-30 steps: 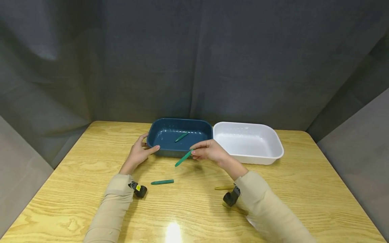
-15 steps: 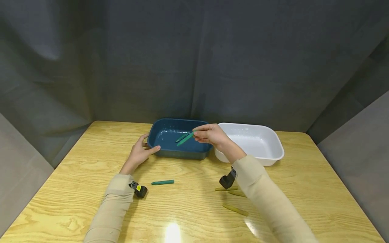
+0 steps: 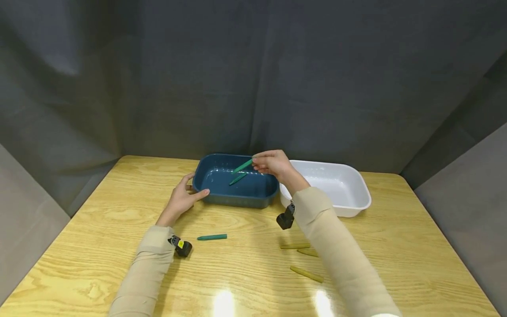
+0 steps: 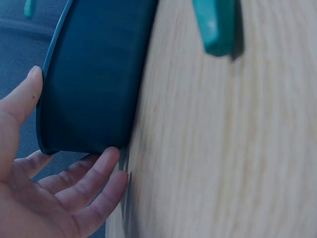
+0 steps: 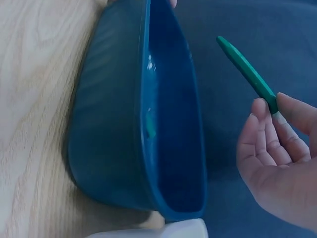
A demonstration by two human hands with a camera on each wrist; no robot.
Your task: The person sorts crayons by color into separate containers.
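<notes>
Right hand (image 3: 273,164) pinching green crayon (image 3: 242,166) by one end between fingertips, holding it above blue tub (image 3: 222,200); left hand (image 3: 183,198) bracing tub's near-left corner, fingers relaxed against wall. One green crayon (image 3: 237,178) already lying inside tub, so sorting judged partly done: another green crayon (image 3: 211,237) waiting on table (image 3: 99,229), yellow crayons (image 3: 306,273) lying near right sleeve, white tub (image 3: 358,207) showing nothing inside

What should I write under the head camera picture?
Right hand holds a green crayon over the blue tub.
</notes>
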